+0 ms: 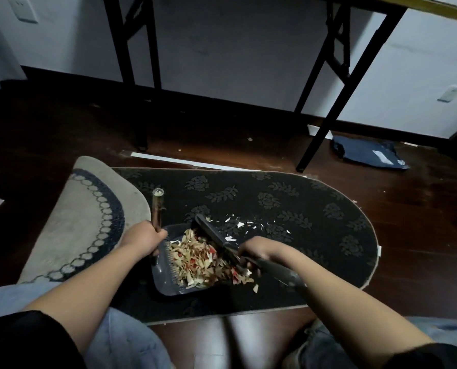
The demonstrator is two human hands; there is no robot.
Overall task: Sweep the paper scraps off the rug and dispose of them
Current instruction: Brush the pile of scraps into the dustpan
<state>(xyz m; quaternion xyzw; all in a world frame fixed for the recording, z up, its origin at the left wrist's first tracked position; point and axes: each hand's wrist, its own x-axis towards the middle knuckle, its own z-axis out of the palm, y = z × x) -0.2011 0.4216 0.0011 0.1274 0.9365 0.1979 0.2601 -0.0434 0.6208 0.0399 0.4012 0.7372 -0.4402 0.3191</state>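
Head view, sweeping stage. A dark patterned rug (248, 198) lies on a wooden floor (421, 209), its left end folded over to show the pale underside; black legs of a worktop (318, 134) stand behind it. Near the rug's front edge rests a grey dustpan (166, 283), holding a heap of paper scraps (203, 262) in tan, white and red. The left hand (145, 235) wraps its grip around the dustpan's upright handle (157, 206), steadying the pan. The right hand (256, 250) closes its grip on a dark brush (216, 238), whose head lies along the pan's open side, touching the heap. A scatter of loose white scraps (239, 225) lies on the rug just beyond the brush, and a few pieces (255, 287) sit by the pan's near corner. Judged from this layout, collection is mostly done but not complete. The next move calls for reaching the brush past the far scatter and drawing it toward the pan's lip, keeping the pan pressed flat so nothing slips beneath; disposal has yet to begin
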